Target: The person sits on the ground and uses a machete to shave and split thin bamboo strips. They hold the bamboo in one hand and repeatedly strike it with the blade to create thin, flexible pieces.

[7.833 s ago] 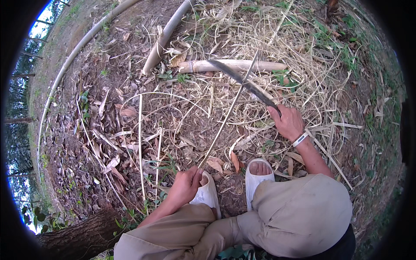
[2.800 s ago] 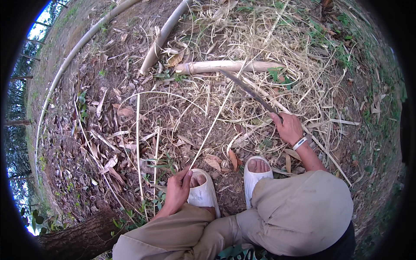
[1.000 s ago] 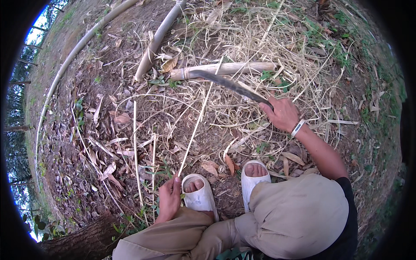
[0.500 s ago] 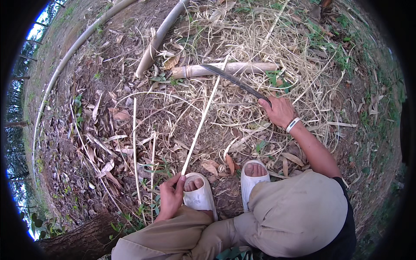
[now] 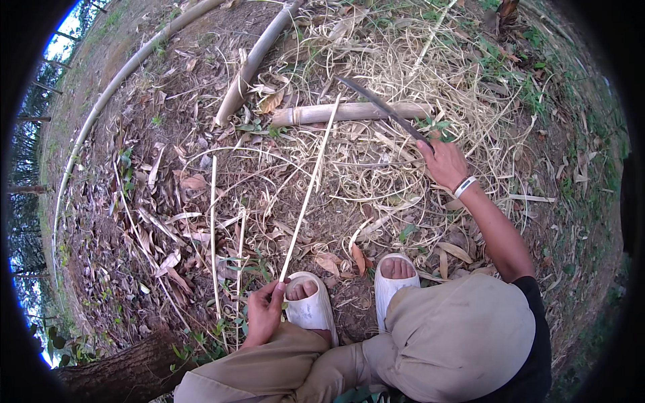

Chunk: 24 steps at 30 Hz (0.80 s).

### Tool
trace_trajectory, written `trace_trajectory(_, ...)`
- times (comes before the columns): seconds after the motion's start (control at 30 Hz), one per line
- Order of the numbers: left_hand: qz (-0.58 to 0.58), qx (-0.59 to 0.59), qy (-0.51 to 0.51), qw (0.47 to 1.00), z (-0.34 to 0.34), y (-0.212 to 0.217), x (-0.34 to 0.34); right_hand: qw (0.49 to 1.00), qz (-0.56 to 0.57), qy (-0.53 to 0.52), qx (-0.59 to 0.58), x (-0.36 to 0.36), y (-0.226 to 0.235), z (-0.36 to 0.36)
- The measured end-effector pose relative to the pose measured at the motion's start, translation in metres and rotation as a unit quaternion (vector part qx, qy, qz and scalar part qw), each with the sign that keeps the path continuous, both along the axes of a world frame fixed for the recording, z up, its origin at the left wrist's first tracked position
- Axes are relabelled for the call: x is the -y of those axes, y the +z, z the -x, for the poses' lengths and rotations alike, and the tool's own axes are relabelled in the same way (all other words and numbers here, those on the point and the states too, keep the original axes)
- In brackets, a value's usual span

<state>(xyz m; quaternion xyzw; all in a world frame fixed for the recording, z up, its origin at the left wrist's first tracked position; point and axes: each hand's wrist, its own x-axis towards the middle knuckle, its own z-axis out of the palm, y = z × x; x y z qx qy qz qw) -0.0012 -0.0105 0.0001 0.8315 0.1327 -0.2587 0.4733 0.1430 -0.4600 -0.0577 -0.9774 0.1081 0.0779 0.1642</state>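
My left hand [image 5: 265, 311] is closed, pinching the near end of a long pale bamboo strip [image 5: 310, 191] between thumb and fingers. The strip slants away and slightly right, and its far end lies over a cut bamboo piece [image 5: 316, 114]. In my right hand [image 5: 446, 163] is a long dark-bladed knife [image 5: 383, 106], with fingers wrapped round its handle. The blade points away and to the left, above the bamboo piece and apart from the strip. Curled pale shavings [image 5: 390, 178] are strewn around and under the bamboo piece.
Two more bamboo poles, a thick one [image 5: 250, 67] and a long one [image 5: 101, 111], stretch across the far left. Thin strips [image 5: 213, 235] lie left of my left hand. My feet, in white slides [image 5: 312, 310], are close by. A tree trunk [image 5: 127, 368] is at lower left.
The knife has moved right and off the strip, and its tip now stands farther away. My left hand still holds the strip in nearly the same place. The whole view has shifted slightly.
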Motion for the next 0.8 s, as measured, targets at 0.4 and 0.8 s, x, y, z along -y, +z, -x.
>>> trace_trajectory(0.4, -0.08, 0.102, -0.07, 0.989, -0.011, -0.011, 0.016, 0.96, -0.088, 0.263, -0.04, -0.101, 0.014, 0.1)
trace_trajectory(0.8, -0.173, 0.243, -0.199, 0.934, -0.017, -0.004, 0.016, 0.951, -0.116, 0.283, -0.05, -0.1, 0.03, 0.088)
